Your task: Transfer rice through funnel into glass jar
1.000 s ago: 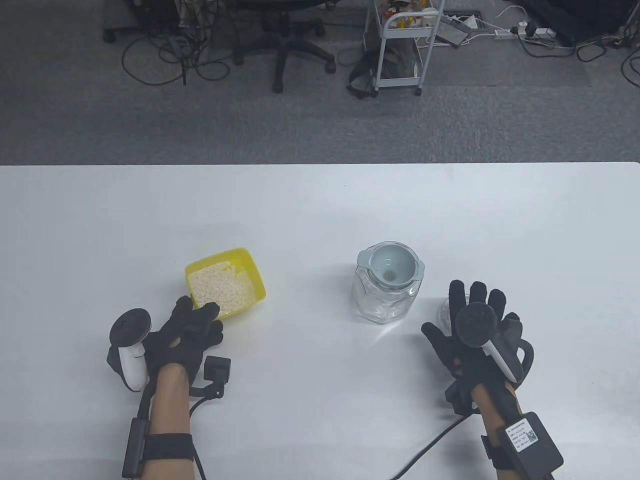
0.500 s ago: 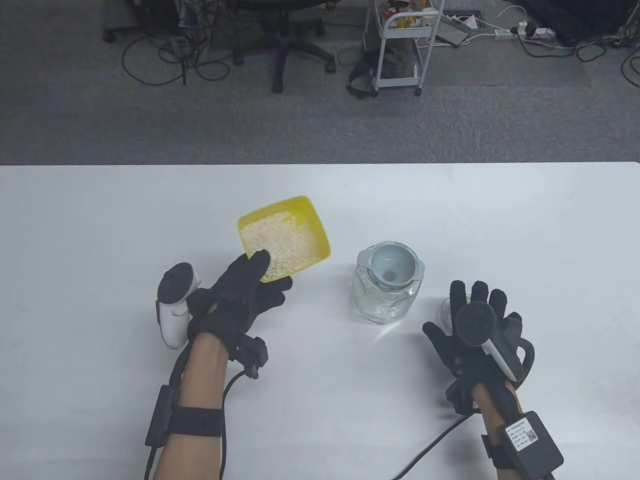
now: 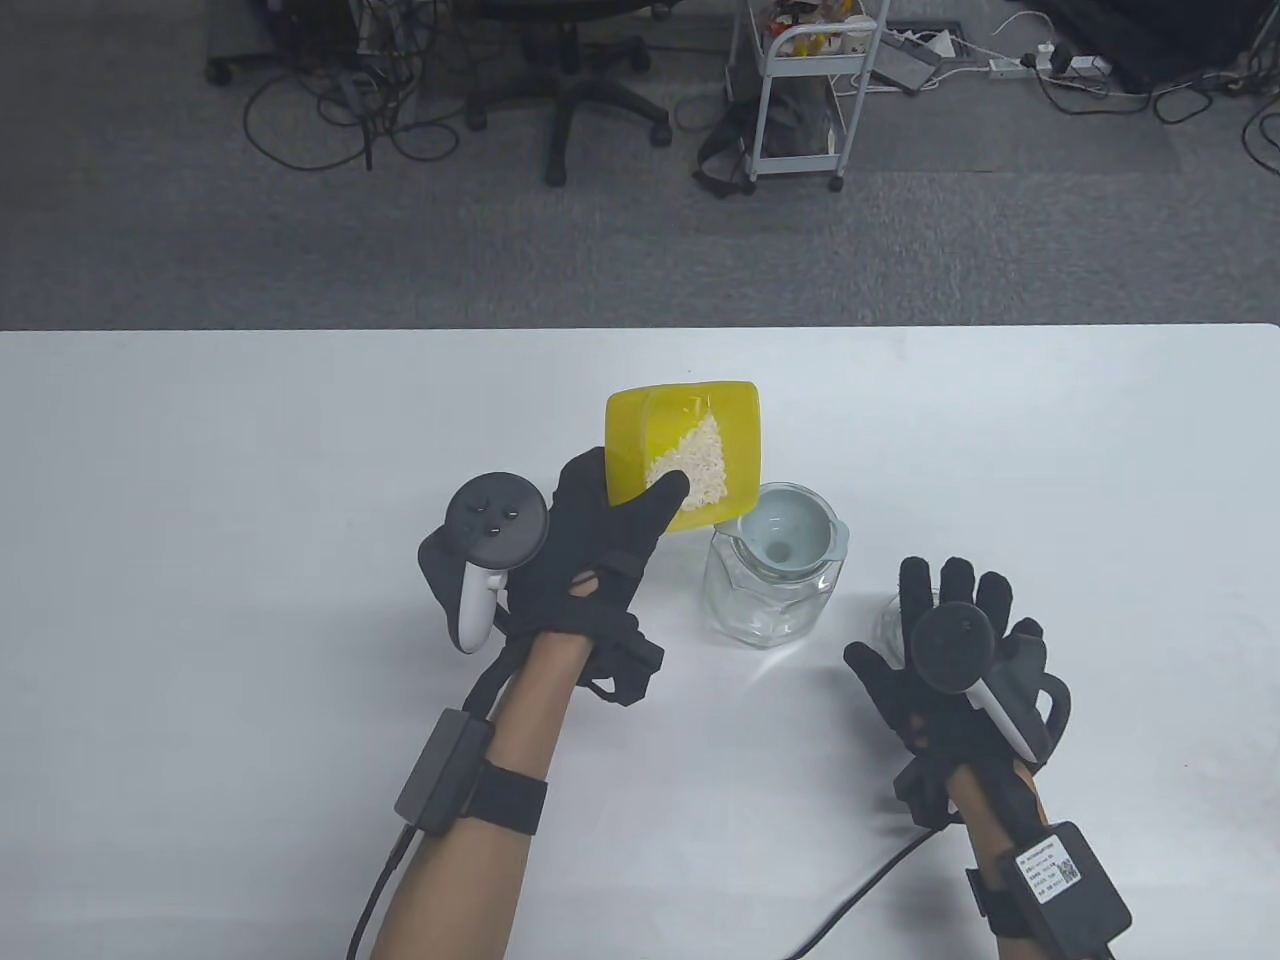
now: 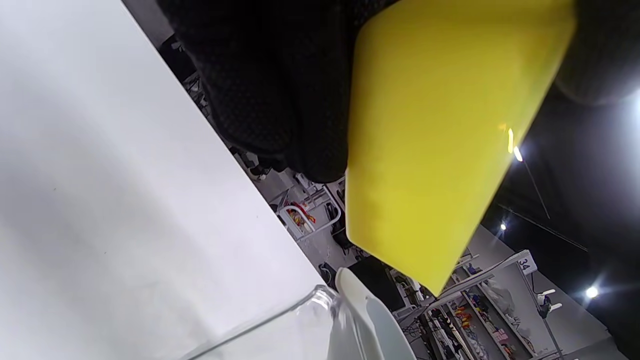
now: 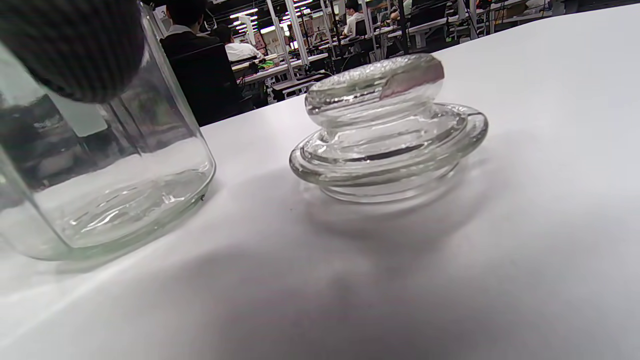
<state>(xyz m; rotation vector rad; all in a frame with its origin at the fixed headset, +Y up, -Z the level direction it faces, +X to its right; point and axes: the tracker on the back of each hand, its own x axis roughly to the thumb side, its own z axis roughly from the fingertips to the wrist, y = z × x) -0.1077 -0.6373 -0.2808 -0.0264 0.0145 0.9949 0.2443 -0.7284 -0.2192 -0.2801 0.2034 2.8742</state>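
The yellow tub of rice is held tilted in the left hand grip, just beside the funnel seated in the glass jar. Pouring is apparently about to begin; further tipping over the funnel is called for. The right hand is laid spread on the desk, holding nothing.

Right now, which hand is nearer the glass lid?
Right. The right hand hovers spread directly over the glass lid; the left hand holds the yellow rice container beyond the jar.

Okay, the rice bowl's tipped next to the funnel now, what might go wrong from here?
The yellow bowl is far wider than the funnel, so rice may spill past the rim onto the table. Nothing steadies the jar: the right hand lies apart, so a bump from the bowl might tip the funnel.
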